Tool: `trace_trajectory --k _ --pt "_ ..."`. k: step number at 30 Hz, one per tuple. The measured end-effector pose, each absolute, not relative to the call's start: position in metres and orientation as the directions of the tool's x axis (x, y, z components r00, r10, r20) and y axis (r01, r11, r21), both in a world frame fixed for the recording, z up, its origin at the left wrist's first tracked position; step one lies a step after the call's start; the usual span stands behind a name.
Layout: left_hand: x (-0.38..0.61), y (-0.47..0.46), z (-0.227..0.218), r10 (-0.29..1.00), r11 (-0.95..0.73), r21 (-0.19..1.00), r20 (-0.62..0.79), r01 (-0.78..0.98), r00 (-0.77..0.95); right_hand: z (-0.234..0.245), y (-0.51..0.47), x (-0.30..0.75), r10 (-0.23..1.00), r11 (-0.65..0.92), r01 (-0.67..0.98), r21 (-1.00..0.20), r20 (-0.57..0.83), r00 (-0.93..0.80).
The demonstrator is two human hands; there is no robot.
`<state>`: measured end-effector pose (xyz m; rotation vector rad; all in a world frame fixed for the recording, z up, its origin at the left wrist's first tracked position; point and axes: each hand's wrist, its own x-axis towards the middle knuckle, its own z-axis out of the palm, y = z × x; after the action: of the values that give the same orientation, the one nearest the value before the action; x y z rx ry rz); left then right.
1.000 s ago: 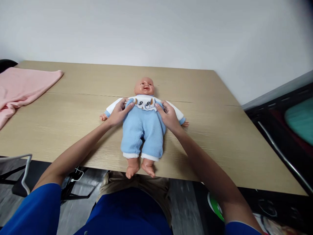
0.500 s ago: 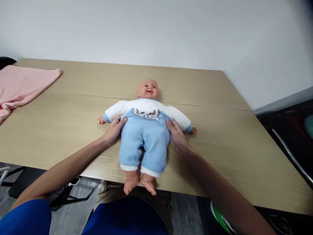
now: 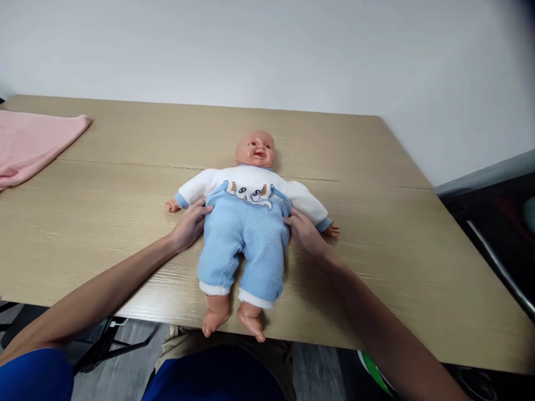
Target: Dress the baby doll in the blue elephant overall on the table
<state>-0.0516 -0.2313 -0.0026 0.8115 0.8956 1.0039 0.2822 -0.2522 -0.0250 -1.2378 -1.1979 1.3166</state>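
Observation:
A baby doll lies face up on the wooden table, its arms spread and its feet at the front edge. It wears a white top with blue cuffs and light blue fleece trousers with white hems and an elephant face at the waist. My left hand holds the trousers at the waist on the left side, thumb on the cloth. At the opposite side my right hand grips the trousers below the doll's sleeve. The fingertips of both hands are partly hidden beside the doll's body.
The wooden table reaches back to a pale wall. A pink cloth lies at its far left. Dark equipment stands beyond the right edge, and a folding chair's frame shows below the front edge.
The waist of the trousers looks flatter against the doll's belly. Both hands have moved slightly lower along its sides. The view has shifted a little, so the pink cloth sits farther left.

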Motion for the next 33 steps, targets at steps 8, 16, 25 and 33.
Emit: trace_trajectory --k 8,16,25,33 --pt "-0.054 -0.253 0.003 0.869 0.418 0.861 -0.286 -0.291 0.404 -0.015 -0.281 0.281 0.955 -0.291 -0.125 -0.949 -0.296 0.022" --pt "-0.049 -0.251 0.000 0.921 0.349 0.861 -0.242 -0.370 0.304 -0.018 -0.281 0.255 0.961 -0.244 -0.334 -0.911 -0.272 0.040" --pt "-0.044 -0.239 -0.004 0.939 0.323 0.860 -0.238 -0.395 0.250 -0.018 -0.274 0.249 0.973 -0.202 -0.326 -0.923 -0.227 0.041" --pt "-0.044 -0.231 -0.003 0.932 0.285 0.905 -0.184 -0.316 0.312 -0.023 -0.263 0.256 0.979 -0.179 -0.323 -0.929 -0.200 0.034"
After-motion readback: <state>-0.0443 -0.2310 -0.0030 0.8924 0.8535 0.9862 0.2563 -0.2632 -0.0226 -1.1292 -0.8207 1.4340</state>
